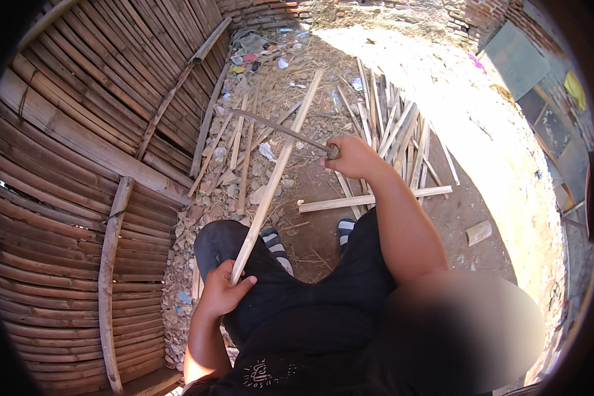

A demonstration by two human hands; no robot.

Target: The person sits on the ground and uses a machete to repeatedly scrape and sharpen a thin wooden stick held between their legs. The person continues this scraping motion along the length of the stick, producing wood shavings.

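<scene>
My left hand point(222, 290) is closed around the near end of a long, pale split-bamboo strip point(270, 187), beside my left thigh. The strip slants up and away to the right, past my knee toward the littered ground. In my right hand point(353, 157) is the handle of a long, thin-bladed machete point(270, 125), its fingers wrapped round it. The dark blade points left and crosses the strip at its upper half; whether it touches the strip or passes over it, I cannot tell.
Another pale strip point(376, 199) lies crosswise beyond my feet. A pile of split strips point(402, 132) spreads at the far right, with a short bamboo piece point(478, 232) nearer. A bamboo-slat wall point(59, 138) bounds the left; rubble and litter point(251, 59) cover the ground beside it.
</scene>
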